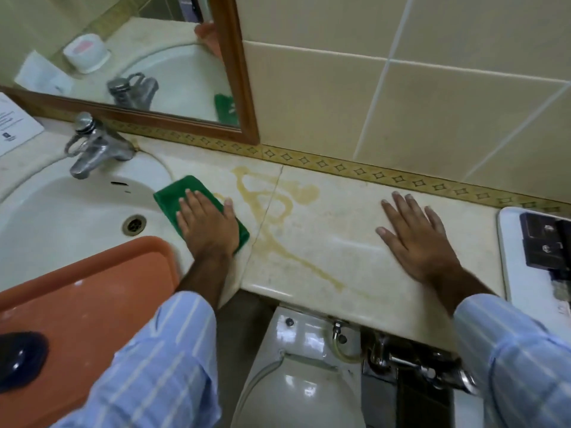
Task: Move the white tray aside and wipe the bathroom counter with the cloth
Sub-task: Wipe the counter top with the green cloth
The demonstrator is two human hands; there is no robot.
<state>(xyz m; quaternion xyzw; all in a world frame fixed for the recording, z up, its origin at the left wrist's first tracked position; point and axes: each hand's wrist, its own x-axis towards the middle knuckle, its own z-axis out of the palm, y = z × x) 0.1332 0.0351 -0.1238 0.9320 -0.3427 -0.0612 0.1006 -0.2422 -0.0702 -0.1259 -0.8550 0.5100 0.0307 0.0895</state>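
Note:
A folded green cloth (176,196) lies on the cream marble counter (327,242) at the sink's right rim. My left hand (207,223) presses flat on top of it, fingers spread. A yellowish liquid stain (278,208) streaks the counter just right of the cloth. My right hand (417,236) rests flat and open on the bare counter, further right. The white tray (509,261) sits at the counter's far right end, carrying dark rectangular items, apart from my right hand.
A white sink (61,211) with a chrome tap (92,146) is on the left. An orange tray (80,291) overhangs the sink's front. A wood-framed mirror (238,72) and tiled wall stand behind. A toilet (296,375) sits below the counter edge.

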